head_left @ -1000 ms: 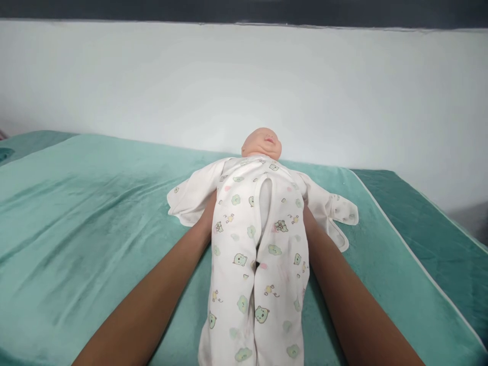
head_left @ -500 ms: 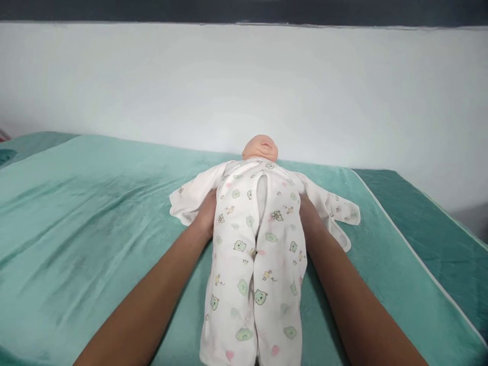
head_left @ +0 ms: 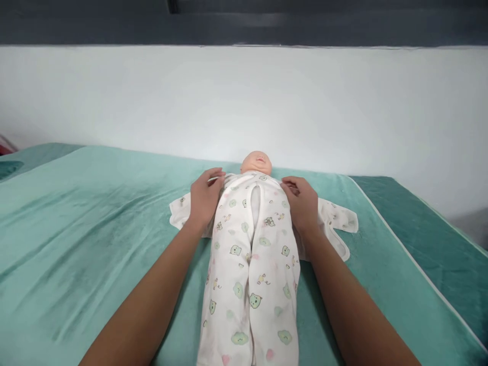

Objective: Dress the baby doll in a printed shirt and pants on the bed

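A baby doll (head_left: 256,161) lies on its back, only its head and chin showing above the clothes. White baby trousers (head_left: 236,249) with green animal prints are spread over its body, with an oval gap near the top. Beneath them a matching long-sleeved baby top (head_left: 339,217) spreads out to both sides. My left hand (head_left: 208,195) rests over the top's left sleeve, fingers loosely stretched toward the upper edge of the trousers. On the other side, my right hand (head_left: 301,201) lies by the trousers' upper right edge, its fingers slightly bent and apart, the tips partly hidden.
A light green velvety sheet (head_left: 114,218) with soft wrinkles covers the surface. Darker green cloth (head_left: 430,239) lies along the right, beyond a pale seam. Behind the doll's head stands a white wall (head_left: 244,101) with a dark band (head_left: 244,25) above.
Both hands have come out from under the sides of the clothes and moved up to the doll's shoulders, on top of the fabric. The view has tilted slightly upward.
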Demonstrator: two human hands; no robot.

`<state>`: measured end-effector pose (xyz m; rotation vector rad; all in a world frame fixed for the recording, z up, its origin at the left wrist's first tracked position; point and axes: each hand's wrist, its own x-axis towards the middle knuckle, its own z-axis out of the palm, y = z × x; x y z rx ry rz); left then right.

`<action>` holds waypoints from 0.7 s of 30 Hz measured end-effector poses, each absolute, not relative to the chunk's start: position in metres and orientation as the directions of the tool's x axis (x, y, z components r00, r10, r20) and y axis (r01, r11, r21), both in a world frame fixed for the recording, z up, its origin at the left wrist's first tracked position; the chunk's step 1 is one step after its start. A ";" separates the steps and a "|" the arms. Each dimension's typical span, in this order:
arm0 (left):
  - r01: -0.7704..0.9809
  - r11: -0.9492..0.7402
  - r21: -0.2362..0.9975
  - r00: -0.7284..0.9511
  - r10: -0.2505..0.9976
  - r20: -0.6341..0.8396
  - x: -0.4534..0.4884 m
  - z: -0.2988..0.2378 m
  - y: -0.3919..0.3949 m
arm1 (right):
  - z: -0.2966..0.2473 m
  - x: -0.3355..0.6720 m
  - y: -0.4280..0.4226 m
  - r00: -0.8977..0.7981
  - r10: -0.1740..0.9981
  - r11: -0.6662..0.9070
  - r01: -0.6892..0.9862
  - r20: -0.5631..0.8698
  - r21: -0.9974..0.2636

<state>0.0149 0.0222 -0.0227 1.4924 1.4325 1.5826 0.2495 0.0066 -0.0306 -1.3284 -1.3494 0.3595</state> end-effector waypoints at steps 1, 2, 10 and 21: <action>0.267 -0.296 0.917 -0.176 0.921 0.348 0.017 -0.019 0.030 | -0.030 0.249 0.011 0.241 0.851 0.316 0.474 0.466 -0.822; 0.255 -0.280 0.925 -0.097 0.945 0.313 0.019 -0.017 0.038 | -0.029 0.249 0.015 0.206 0.877 0.304 0.464 0.435 -0.832; 0.169 -0.079 0.982 0.294 0.955 0.026 0.015 -0.007 0.050 | -0.020 0.264 0.037 -0.098 0.965 0.260 0.443 0.242 -0.858; 0.268 -0.308 0.913 0.039 0.950 0.309 0.025 -0.037 0.072 | -0.029 0.249 0.051 0.111 0.933 0.236 0.528 0.342 -0.816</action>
